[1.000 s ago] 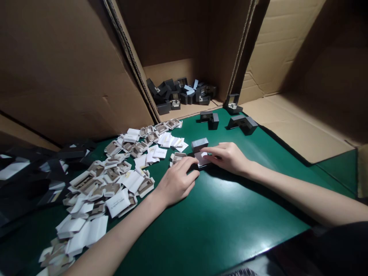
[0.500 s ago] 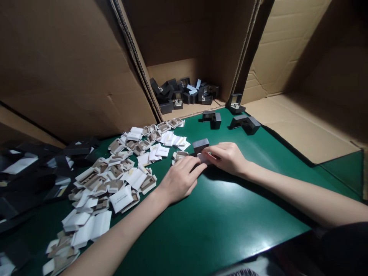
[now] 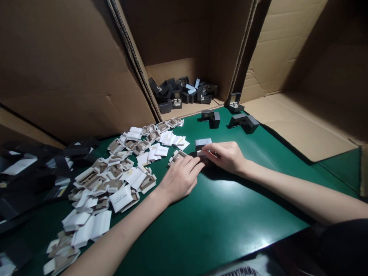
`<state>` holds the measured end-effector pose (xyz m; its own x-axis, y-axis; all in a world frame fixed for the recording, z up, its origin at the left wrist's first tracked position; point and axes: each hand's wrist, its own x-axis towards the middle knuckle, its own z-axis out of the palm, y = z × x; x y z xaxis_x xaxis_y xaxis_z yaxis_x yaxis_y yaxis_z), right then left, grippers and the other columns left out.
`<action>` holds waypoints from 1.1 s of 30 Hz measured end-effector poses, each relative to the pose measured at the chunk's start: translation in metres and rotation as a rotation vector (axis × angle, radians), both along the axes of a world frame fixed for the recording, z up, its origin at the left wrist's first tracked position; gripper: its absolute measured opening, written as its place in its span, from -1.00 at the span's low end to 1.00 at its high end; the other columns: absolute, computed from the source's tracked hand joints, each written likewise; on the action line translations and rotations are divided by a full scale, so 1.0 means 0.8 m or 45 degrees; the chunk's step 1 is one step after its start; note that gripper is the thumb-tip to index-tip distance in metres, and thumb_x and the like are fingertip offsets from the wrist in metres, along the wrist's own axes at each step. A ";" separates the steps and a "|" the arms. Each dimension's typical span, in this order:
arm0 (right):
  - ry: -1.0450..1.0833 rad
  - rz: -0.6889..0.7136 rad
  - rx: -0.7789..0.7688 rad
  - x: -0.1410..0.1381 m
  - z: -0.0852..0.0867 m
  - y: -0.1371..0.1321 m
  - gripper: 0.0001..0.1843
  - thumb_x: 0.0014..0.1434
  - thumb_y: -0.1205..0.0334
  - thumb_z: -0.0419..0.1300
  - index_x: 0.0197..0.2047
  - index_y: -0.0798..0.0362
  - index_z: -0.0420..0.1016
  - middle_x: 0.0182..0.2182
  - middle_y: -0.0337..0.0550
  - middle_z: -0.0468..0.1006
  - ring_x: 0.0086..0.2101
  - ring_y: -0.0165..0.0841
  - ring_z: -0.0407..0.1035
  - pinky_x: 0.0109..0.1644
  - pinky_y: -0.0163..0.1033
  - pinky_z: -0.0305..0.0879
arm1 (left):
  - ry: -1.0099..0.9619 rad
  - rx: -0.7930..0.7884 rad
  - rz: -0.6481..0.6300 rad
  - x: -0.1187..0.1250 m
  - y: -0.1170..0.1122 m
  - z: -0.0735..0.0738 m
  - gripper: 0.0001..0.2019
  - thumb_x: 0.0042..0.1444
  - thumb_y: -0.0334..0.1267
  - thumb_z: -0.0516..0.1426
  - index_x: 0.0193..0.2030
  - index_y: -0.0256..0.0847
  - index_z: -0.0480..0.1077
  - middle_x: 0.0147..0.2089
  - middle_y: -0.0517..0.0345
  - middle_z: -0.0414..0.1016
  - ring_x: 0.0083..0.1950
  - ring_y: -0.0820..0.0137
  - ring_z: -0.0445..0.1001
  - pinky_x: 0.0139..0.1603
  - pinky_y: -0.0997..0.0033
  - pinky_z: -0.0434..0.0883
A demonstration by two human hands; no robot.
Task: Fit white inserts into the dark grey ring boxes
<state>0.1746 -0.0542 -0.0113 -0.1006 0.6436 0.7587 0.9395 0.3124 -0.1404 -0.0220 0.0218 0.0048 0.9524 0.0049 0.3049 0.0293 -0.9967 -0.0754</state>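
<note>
A small dark hinged box [image 3: 203, 142] stands with its lid up on the green table, between my two hands. My left hand [image 3: 181, 174] is closed at the box's near left side, fingertips against its lower part, which the fingers mostly hide. From the right, my right hand [image 3: 227, 155] pinches with thumb and forefinger at a small white piece [image 3: 200, 153] in front of the lid. Whether that piece sits inside the box or just above it cannot be made out. Just beyond my left knuckles lies a small open white carton tray [image 3: 176, 156].
White card sleeves and trays [image 3: 133, 178] are heaped along the left. Several dark boxes lie in a cardboard compartment [image 3: 184, 108] at the back. Open dark boxes [image 3: 214, 119] rest near its edge, others [image 3: 248, 123] farther right. More dark boxes [image 3: 79, 147] fill the far left.
The dark box's raised lid has turned and shifted slightly right, now showing more of its lit face. The white carton tray by my left hand has shifted slightly left. Both hands stay at the box.
</note>
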 end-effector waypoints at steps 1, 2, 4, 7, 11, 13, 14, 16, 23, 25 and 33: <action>-0.010 -0.003 0.001 0.001 -0.001 0.000 -0.83 0.23 0.30 0.10 -0.36 0.07 0.49 -0.54 -0.25 0.58 -0.58 -0.50 0.39 -0.51 -0.41 0.17 | 0.010 -0.002 0.012 0.000 0.000 0.000 -0.64 0.15 -0.47 0.00 0.10 -0.38 0.28 0.09 -0.10 0.37 0.04 0.16 0.32 0.00 0.15 0.37; -0.023 -0.005 0.000 0.002 -0.002 0.001 -0.83 0.23 0.30 0.10 -0.35 0.07 0.49 -0.54 -0.26 0.57 -0.58 -0.51 0.39 -0.51 -0.41 0.16 | 0.017 -0.002 0.022 0.000 0.000 0.001 -0.65 0.16 -0.46 0.00 0.10 -0.38 0.28 0.10 -0.10 0.37 0.04 0.16 0.31 0.00 0.16 0.37; -0.046 -0.006 0.004 0.003 -0.004 0.002 -0.84 0.22 0.32 0.11 -0.35 0.06 0.49 -0.54 -0.27 0.57 -0.57 -0.51 0.39 -0.50 -0.42 0.16 | 0.024 0.003 0.035 0.001 -0.001 0.001 -0.65 0.16 -0.45 0.00 0.10 -0.37 0.28 0.11 -0.10 0.36 0.05 0.16 0.31 0.01 0.16 0.38; -0.051 -0.011 0.007 0.005 -0.004 0.001 -0.87 0.21 0.33 0.11 -0.31 0.05 0.50 -0.52 -0.29 0.57 -0.57 -0.53 0.38 -0.49 -0.42 0.15 | 0.034 0.014 0.056 0.000 -0.002 0.001 -0.65 0.17 -0.44 -0.01 0.10 -0.36 0.28 0.12 -0.10 0.35 0.03 0.16 0.31 0.01 0.14 0.38; -0.054 0.037 0.011 0.007 0.001 -0.002 -0.88 0.21 0.31 0.11 -0.25 0.07 0.48 -0.53 -0.28 0.55 -0.57 -0.53 0.34 -0.48 -0.41 0.16 | 0.028 0.023 0.079 -0.001 -0.002 -0.001 -0.67 0.19 -0.42 -0.02 0.09 -0.38 0.28 0.12 -0.11 0.36 0.03 0.16 0.30 0.03 0.13 0.37; -0.117 0.123 -0.006 0.009 0.005 -0.004 -0.85 0.20 0.36 0.08 -0.24 0.08 0.47 -0.47 -0.24 0.56 -0.51 -0.51 0.37 -0.45 -0.39 0.18 | 0.021 0.025 0.077 -0.001 -0.002 -0.001 -0.67 0.18 -0.42 -0.02 0.09 -0.38 0.28 0.13 -0.11 0.35 0.04 0.16 0.30 0.03 0.13 0.37; -0.157 0.159 -0.017 0.010 0.007 -0.006 -0.83 0.19 0.39 0.06 -0.24 0.09 0.47 -0.44 -0.22 0.57 -0.48 -0.49 0.39 -0.44 -0.38 0.19 | 0.020 0.024 0.076 -0.001 -0.002 -0.001 -0.67 0.18 -0.42 -0.02 0.09 -0.38 0.28 0.14 -0.11 0.34 0.04 0.16 0.30 0.03 0.13 0.37; -0.232 0.198 -0.029 0.012 0.009 -0.007 -0.79 0.18 0.42 0.02 -0.28 0.08 0.47 -0.37 -0.18 0.59 -0.41 -0.47 0.42 -0.41 -0.37 0.22 | 0.021 0.022 0.078 -0.001 -0.002 -0.001 -0.67 0.18 -0.43 -0.02 0.09 -0.37 0.28 0.16 -0.11 0.33 0.03 0.16 0.30 0.03 0.14 0.37; -0.422 0.222 -0.141 0.012 0.007 -0.008 -0.78 0.26 0.39 0.02 -0.26 0.07 0.50 -0.09 -0.17 0.57 -0.23 -0.41 0.47 -0.28 -0.36 0.36 | 0.008 0.028 0.105 -0.001 -0.002 -0.001 -0.67 0.19 -0.40 -0.02 0.09 -0.36 0.28 0.14 -0.11 0.34 0.03 0.15 0.31 0.03 0.11 0.37; -0.436 0.212 -0.167 0.012 0.006 -0.008 -0.78 0.27 0.38 0.02 -0.22 0.08 0.50 -0.05 -0.17 0.55 -0.19 -0.40 0.47 -0.25 -0.35 0.38 | 0.011 0.014 0.104 -0.001 -0.002 -0.002 -0.67 0.18 -0.40 -0.02 0.09 -0.36 0.28 0.14 -0.10 0.34 0.03 0.16 0.31 0.04 0.12 0.37; -0.422 0.122 -0.231 0.012 0.004 -0.009 -0.74 0.31 0.33 0.00 -0.09 0.05 0.51 -0.01 -0.16 0.54 -0.17 -0.41 0.48 -0.25 -0.35 0.39 | 0.019 -0.032 0.109 -0.002 -0.002 -0.001 -0.64 0.17 -0.42 -0.02 0.12 -0.33 0.26 0.17 -0.09 0.32 0.06 0.17 0.32 0.05 0.13 0.36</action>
<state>0.1844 -0.0616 -0.0078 -0.3875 0.7402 0.5495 0.9110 0.3988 0.1051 -0.0238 0.0203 0.0040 0.9526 0.0942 0.2892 0.1137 -0.9922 -0.0512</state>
